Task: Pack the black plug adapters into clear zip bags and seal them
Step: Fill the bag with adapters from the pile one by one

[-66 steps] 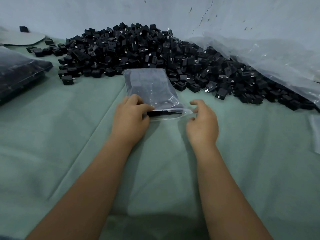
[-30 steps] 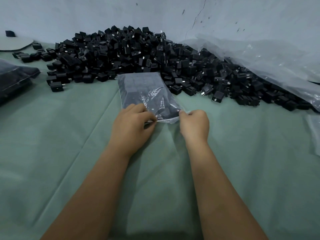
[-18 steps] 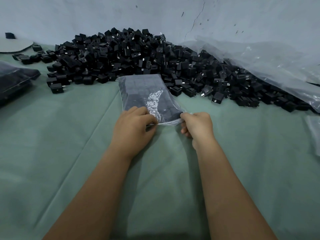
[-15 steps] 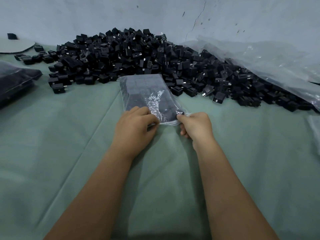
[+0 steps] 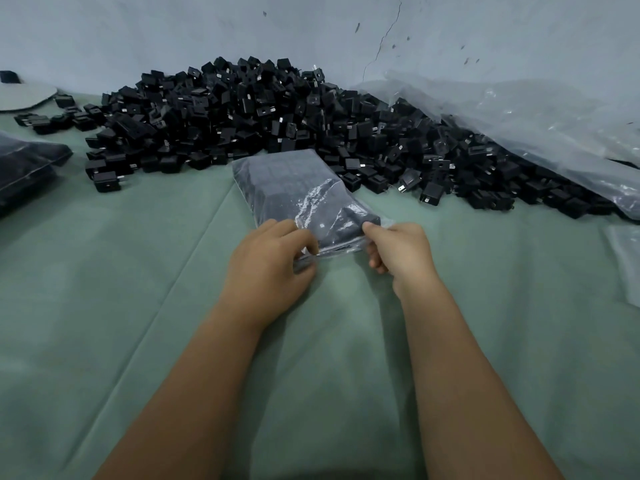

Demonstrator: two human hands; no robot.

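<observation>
You are looking down at a bench (image 5: 104, 306) draped in green cloth, with both of your bare forearms reaching forward. A clear zip bag (image 5: 298, 192), packed with black plug adapters, is lying flat on the cloth, its far end almost touching a big pile of loose adapters (image 5: 277, 116).

Your left hand (image 5: 266, 271) is resting at the near left corner of the bag, its fingers (image 5: 304, 237) curled and pinched together on the bag's open edge. Your right hand (image 5: 401, 254) is gripping the near right corner of the bag, thumb and fingers clamped on the plastic strip there. Between your two hands the bag's near edge is being held taut and slightly raised off the cloth.

The pile is spreading across the bench behind the bag, heaped against a pale wall (image 5: 173, 29). To the right of the bag, a large sheet of crumpled clear plastic (image 5: 536, 126) is lying over the pile's edge. Well to the left of the bag, a second filled bag (image 5: 27, 164) is sitting at the frame's edge. A few stray adapters (image 5: 104, 178) are lying between that bag and the pile.
</observation>
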